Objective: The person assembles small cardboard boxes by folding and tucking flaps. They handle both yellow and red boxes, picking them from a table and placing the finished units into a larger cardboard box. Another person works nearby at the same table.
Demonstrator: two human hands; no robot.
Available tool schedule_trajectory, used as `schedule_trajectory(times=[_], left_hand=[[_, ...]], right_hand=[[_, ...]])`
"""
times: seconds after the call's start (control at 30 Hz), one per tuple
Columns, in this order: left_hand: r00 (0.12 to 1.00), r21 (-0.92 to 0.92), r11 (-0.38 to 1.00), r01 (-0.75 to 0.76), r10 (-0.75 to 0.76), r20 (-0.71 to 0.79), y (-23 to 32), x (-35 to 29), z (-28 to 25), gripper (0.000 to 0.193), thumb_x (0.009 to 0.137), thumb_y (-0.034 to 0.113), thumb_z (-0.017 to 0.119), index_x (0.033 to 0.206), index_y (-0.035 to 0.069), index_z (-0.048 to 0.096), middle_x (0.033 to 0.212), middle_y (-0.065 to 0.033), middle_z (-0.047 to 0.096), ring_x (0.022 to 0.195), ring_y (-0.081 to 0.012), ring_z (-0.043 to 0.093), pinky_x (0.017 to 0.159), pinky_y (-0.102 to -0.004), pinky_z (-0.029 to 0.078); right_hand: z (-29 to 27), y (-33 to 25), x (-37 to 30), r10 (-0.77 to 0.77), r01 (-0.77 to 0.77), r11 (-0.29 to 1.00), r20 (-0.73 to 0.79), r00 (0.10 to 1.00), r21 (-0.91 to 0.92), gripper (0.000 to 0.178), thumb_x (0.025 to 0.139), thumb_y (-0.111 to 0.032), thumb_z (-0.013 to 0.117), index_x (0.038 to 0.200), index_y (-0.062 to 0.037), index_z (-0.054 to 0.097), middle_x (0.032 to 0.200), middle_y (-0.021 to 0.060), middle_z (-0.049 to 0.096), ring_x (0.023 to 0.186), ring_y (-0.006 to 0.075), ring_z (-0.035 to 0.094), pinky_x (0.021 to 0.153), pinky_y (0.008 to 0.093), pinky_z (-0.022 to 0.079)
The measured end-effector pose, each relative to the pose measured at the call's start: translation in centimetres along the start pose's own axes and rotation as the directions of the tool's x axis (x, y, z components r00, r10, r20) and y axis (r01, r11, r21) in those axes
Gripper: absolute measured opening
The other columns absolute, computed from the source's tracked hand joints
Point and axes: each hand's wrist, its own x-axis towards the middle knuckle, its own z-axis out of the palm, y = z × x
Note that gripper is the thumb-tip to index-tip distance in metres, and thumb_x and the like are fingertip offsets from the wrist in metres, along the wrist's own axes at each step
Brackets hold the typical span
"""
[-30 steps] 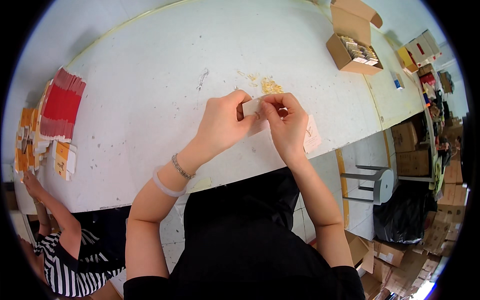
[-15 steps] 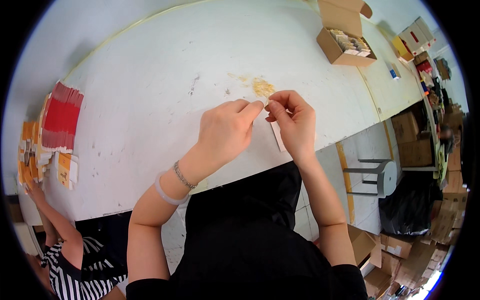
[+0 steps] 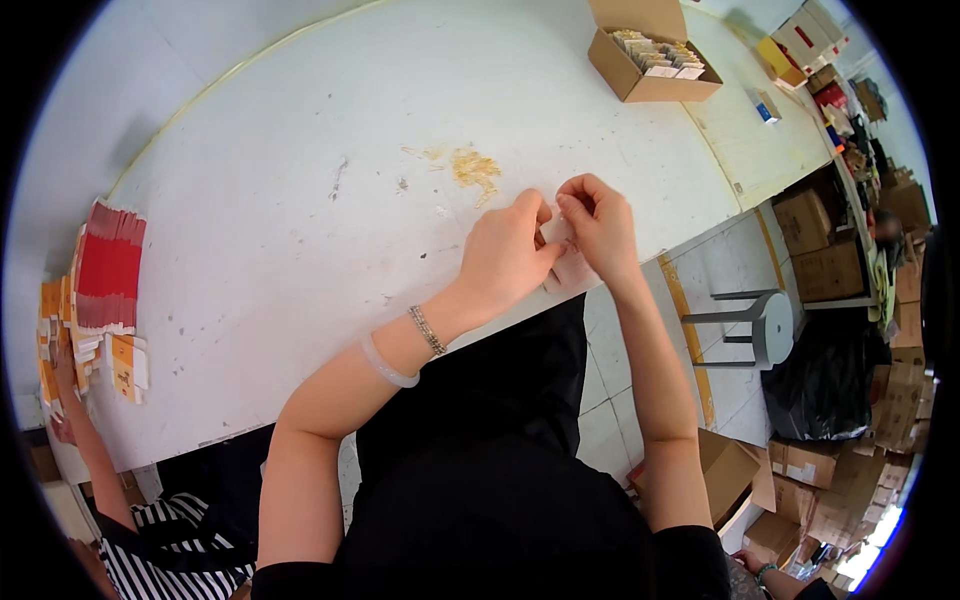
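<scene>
My left hand (image 3: 508, 250) grips a small pale card or packet (image 3: 556, 231) between thumb and fingers, just above the table near its front edge. Close beside it, my right hand (image 3: 602, 228) is pinched at the upper edge of that piece; anything tiny in its fingertips is hidden. Below the fingers a pale flat piece (image 3: 573, 272) shows, and I cannot tell whether it is separate. A loose pile of small golden-yellow slivers (image 3: 473, 168) lies on the table beyond my left hand.
An open cardboard box (image 3: 655, 80) of upright packets stands at the far right of the white table (image 3: 280, 260). Red-and-white packs (image 3: 110, 265) and orange-white boxes (image 3: 125, 368) are at the left, by a co-worker's arm (image 3: 88, 430). A grey stool (image 3: 770, 330) stands right.
Both hands have gone from pinching a tiny piece together to a small pale card or packet nearer the table's front edge. Another person's hand now shows at the lower right.
</scene>
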Motion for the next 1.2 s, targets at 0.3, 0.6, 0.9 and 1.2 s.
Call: schedule_trajectory(times=[0.3, 0.6, 0.9, 1.2], left_hand=[[0.931, -0.32, 0.894, 0.313, -0.355, -0.084, -1.2, -2.9, -2.4, 0.059, 0.082, 0.01, 0.067, 0.131, -0.008, 0.038, 0.137, -0.0243, 0.04, 0.126, -0.0291, 0.044, 0.094, -0.0358, 0.047], [0.836, -0.666, 0.555, 0.498, -0.512, 0.198, 1.4, -0.9, -2.2, 0.069, 0.086, 0.003, 0.059, 0.139, -0.015, 0.02, 0.135, -0.0261, 0.042, 0.123, -0.0274, 0.048, 0.095, -0.0356, 0.047], [0.774, -0.129, 0.798, 0.589, -0.512, 0.371, -0.3, 4.2, -2.0, 0.04, 0.081, -0.001, 0.065, 0.119, -0.007, 0.052, 0.098, -0.0103, 0.066, 0.085, -0.0147, 0.063, 0.072, -0.0288, 0.052], [0.442, -0.415, 0.194, 0.889, -0.599, 0.667, 4.2, 8.9, -0.7, 0.043, 0.083, -0.004, 0.06, 0.124, -0.007, 0.047, 0.102, -0.0111, 0.063, 0.089, -0.0196, 0.065, 0.079, -0.0338, 0.055]], right_hand=[[3.0, 3.6, -0.7, -0.316, 0.266, 0.93, -0.186, 0.93, -0.253, 0.004, 0.081, -0.002, 0.062, 0.085, -0.0015, 0.061, 0.1, 0.0124, 0.059, 0.09, 0.03, 0.053, 0.08, 0.0363, 0.046], [4.1, 3.6, -0.7, -0.277, 0.222, 0.951, -0.274, 0.921, -0.215, 0.003, 0.085, 0.002, 0.056, 0.088, 0.0024, 0.057, 0.109, 0.016, 0.062, 0.085, 0.0258, 0.061, 0.074, 0.0324, 0.05], [3.7, 2.8, -1.2, -0.072, 0.057, 0.996, -0.26, 0.963, -0.065, 0.007, 0.085, 0.004, 0.055, 0.092, 0.001, 0.056, 0.11, 0.015, 0.061, 0.084, 0.0215, 0.06, 0.072, 0.0279, 0.048], [-7.2, -1.1, 2.0, 0.395, -0.392, 0.918, 0.048, 0.918, -0.049, 0.044, 0.087, 0.0, 0.057, 0.128, 0.0051, 0.042, 0.114, 0.0215, 0.06, 0.094, 0.0326, 0.064, 0.078, 0.0386, 0.052]])
